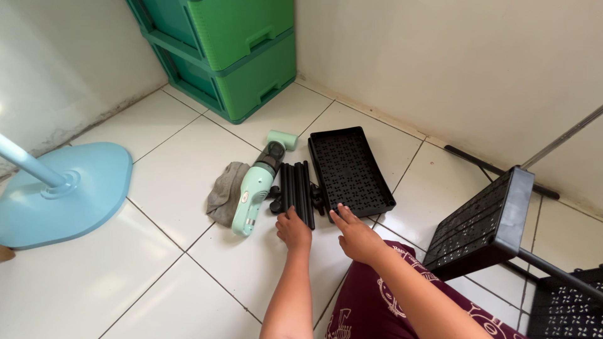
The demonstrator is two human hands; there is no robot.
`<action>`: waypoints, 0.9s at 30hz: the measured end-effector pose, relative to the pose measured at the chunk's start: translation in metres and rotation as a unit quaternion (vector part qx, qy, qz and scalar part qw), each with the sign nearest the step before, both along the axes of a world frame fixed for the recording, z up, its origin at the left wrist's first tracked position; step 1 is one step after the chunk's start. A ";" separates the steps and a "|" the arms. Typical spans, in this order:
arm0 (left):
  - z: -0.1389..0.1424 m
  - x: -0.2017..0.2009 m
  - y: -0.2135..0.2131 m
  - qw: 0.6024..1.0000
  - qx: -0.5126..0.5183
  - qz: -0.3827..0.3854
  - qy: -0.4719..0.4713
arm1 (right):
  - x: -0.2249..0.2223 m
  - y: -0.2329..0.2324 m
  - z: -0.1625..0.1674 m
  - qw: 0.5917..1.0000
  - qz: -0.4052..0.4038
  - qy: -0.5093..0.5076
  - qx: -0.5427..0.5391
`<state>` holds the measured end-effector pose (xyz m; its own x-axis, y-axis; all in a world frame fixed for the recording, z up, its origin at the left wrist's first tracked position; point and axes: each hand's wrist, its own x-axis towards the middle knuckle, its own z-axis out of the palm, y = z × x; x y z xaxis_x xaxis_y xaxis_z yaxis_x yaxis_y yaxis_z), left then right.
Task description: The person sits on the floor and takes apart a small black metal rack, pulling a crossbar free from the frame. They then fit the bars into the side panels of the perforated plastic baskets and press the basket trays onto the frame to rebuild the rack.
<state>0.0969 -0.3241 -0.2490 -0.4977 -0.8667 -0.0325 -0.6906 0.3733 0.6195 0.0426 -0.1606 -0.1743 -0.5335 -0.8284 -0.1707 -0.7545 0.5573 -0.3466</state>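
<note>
While our left hand rests, fingers curled, on the black tubes lying on the floor, our right hand lies flat, open, beside the black tray. Tubes look stiff, light; grip mid-length.

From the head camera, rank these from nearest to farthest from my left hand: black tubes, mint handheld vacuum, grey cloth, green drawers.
From the left hand:
1. Black tubes, at the fingertips.
2. Mint vacuum, just to the left.
3. Grey cloth, left beyond the vacuum.
4. Green drawers, far back by the wall.
</note>
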 end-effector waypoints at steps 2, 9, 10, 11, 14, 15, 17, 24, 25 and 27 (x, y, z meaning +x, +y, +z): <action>0.001 -0.001 0.004 0.999 -0.032 -0.008 0.011 | 0.000 0.001 0.001 0.999 0.001 0.017 -0.032; 0.025 -0.014 0.038 0.989 -0.097 -0.074 0.082 | -0.002 0.010 0.004 0.985 -0.038 0.118 -0.124; 0.029 -0.016 0.045 0.987 -0.103 -0.090 0.087 | -0.003 0.012 0.006 0.982 -0.050 0.128 -0.129; 0.034 -0.018 0.052 0.984 -0.108 -0.107 0.093 | -0.004 0.015 0.008 0.980 -0.062 0.128 -0.142; 0.049 -0.020 0.076 0.976 -0.110 -0.159 0.101 | -0.006 0.027 0.014 0.971 -0.101 0.124 -0.176; 0.056 -0.021 0.083 0.974 -0.109 -0.175 0.094 | -0.007 0.032 0.017 0.968 -0.114 0.119 -0.187; 0.071 -0.024 0.097 0.969 -0.108 -0.207 0.079 | -0.009 0.041 0.025 0.961 -0.132 0.110 -0.217; 0.125 -0.024 0.152 0.945 -0.134 -0.289 0.080 | 0.000 0.093 0.062 0.941 -0.137 0.207 -0.230; 0.134 -0.024 0.161 0.940 -0.130 -0.302 0.086 | 0.002 0.103 0.069 0.933 -0.138 0.242 -0.227; 0.151 -0.023 0.182 0.929 -0.132 -0.331 0.105 | 0.006 0.126 0.083 0.927 -0.155 0.256 -0.228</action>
